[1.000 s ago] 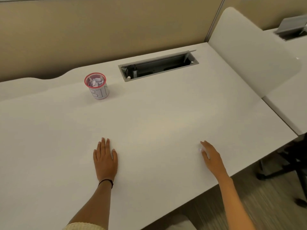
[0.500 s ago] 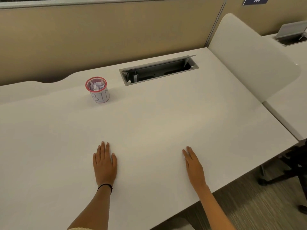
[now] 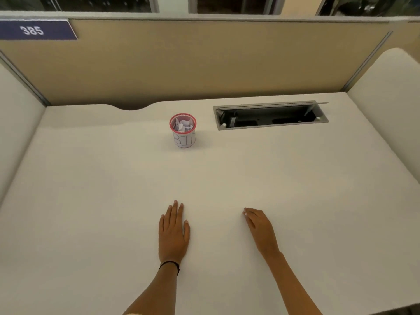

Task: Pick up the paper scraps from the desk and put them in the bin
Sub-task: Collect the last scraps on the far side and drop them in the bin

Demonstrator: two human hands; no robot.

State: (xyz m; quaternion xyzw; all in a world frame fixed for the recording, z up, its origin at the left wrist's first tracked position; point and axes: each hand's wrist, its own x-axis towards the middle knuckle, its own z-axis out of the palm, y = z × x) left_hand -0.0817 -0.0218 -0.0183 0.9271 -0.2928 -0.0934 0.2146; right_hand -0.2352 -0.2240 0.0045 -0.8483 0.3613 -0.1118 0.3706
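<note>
- Crumpled white paper scraps (image 3: 183,126) are lying piled inside the small white cup-shaped bin (image 3: 184,140) with a red rim, which is showing hand-drawn letters on its side.
- The bin is standing upright toward the back of the wide white table (image 3: 295,178), well apart from both hands.
- The left hand (image 3: 173,233) is resting palm down on the table nearer the front edge, its fingers (image 3: 175,210) lying straight and pressed together with the thumb slightly out, holding nothing.
- A thin black band (image 3: 169,263) is circling the left wrist.
- The right hand (image 3: 261,230) is lying on the table beside the left, angled inward, its fingers (image 3: 251,215) lying straight and close together; a tiny pale spot is showing at the fingertips, and I cannot tell whether it is a nail or a scrap.
- A grey recessed cable tray (image 3: 270,117) with its lid raised is sitting to the right of the bin.
- A beige partition wall (image 3: 204,64) is standing behind the table, carrying a blue number sign (image 3: 34,30) at its upper left.
</note>
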